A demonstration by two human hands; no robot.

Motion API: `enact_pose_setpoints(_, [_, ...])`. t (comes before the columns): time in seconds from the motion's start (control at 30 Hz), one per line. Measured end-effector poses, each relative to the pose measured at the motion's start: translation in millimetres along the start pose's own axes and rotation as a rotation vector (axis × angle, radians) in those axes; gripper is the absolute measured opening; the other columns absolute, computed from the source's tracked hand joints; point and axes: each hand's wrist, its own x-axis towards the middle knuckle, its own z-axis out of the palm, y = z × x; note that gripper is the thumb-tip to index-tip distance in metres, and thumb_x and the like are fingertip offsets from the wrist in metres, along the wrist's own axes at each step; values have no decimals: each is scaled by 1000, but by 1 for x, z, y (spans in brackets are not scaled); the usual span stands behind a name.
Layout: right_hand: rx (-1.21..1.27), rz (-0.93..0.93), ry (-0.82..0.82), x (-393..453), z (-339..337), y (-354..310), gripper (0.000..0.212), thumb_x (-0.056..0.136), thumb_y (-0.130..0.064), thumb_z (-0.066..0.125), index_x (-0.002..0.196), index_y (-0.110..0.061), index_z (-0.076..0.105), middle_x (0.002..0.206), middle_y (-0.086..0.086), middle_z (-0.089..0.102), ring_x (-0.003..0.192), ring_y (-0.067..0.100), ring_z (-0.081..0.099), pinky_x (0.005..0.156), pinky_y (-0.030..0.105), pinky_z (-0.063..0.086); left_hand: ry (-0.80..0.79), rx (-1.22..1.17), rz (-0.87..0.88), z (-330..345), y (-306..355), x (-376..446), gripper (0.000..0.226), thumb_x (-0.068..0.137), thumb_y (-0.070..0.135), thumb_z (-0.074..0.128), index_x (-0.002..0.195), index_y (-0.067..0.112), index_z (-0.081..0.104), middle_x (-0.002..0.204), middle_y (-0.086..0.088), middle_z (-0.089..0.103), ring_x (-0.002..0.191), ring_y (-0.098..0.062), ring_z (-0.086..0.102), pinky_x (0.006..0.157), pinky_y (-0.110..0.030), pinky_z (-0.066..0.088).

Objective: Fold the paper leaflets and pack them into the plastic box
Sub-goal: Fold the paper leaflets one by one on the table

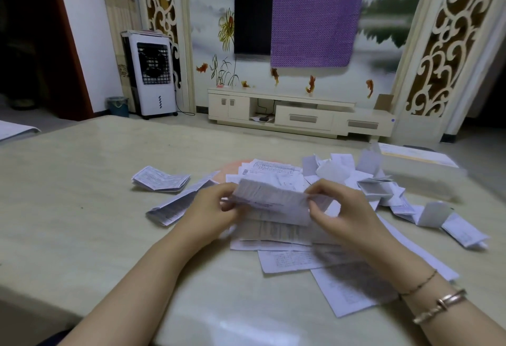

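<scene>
Paper leaflet [273, 200] pinched between fingers [315, 195] of both hands.

Pale marbled surface [95, 170] is carrying everything. Two folded leaflets are lying at left: a small folded leaflet [161, 179] and, nearer, a long folded leaflet [175, 203]. Flat unfolded sheets [295, 258] are overlapping in the middle, one large sheet [347, 288] sticking out toward the near edge. A heap of loosely creased leaflets [383, 189] is sitting at right. A clear plastic box [419, 165] is standing behind the heap, blurred. An orange round patch [235, 166] is peeking from under the sheets.
</scene>
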Motion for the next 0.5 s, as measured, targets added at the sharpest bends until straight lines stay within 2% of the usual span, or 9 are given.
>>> enact_pose_setpoints(0.07, [113,27,51,2,-1,-4,21,83,-4,63,88,-25,63,94,-19,68,94,-1,62,80,8,43,50,-7,-16,-2,3,1,20,88,9,61,92,23,75,82,16,73,79,6,64,70,-11,47])
enact_pose_setpoints(0.13, [226,89,65,4,-2,-2,27,83,-9,67,103,-26,60,112,-17,65,104,2,61,86,12,44,46,-27,-34,-3,1,3,14,91,21,63,88,23,77,78,12,73,71,3,60,67,-16,46])
enact_pose_setpoints(0.2, [303,191,30,7,-1,5,41,81,-14,72,114,-29,53,119,-15,60,108,5,59,92,19,45,16,-62,-55,-3,-1,3,25,92,38,61,85,20,76,71,10,66,66,-5,52,65,-23,40])
enact_pose_setpoints(0.23, [322,251,5,7,0,9,42,81,-14,72,114,-28,51,118,-12,61,108,6,60,93,21,45,3,-77,-64,-4,-2,4,34,91,46,59,85,17,75,71,7,64,67,-8,49,67,-27,38])
enact_pose_setpoints(0.3, [308,328,-26,8,4,18,29,84,-12,69,106,-23,55,109,-7,67,104,9,63,94,26,47,-23,-104,-67,-4,-1,4,38,91,48,58,90,14,75,82,1,73,75,-8,58,74,-31,43])
enact_pose_setpoints(0.37, [277,355,-6,8,6,24,10,86,-10,66,93,-17,62,93,-4,72,94,14,68,89,31,51,-36,-126,-45,-2,2,3,26,96,32,57,97,15,76,95,7,76,90,-3,67,80,-23,50])
enact_pose_setpoints(0.43, [246,389,37,9,7,26,8,86,-11,66,83,-17,62,78,1,70,76,17,65,77,32,51,-31,-155,-42,-1,5,3,21,97,21,56,103,14,74,99,9,75,95,-2,68,79,-16,50])
enact_pose_setpoints(0.5, [215,419,59,10,8,28,10,86,-14,67,83,-20,59,67,4,63,62,16,56,69,31,45,-32,-194,-61,1,3,3,18,96,15,58,106,16,72,100,6,75,97,-10,70,81,-24,55])
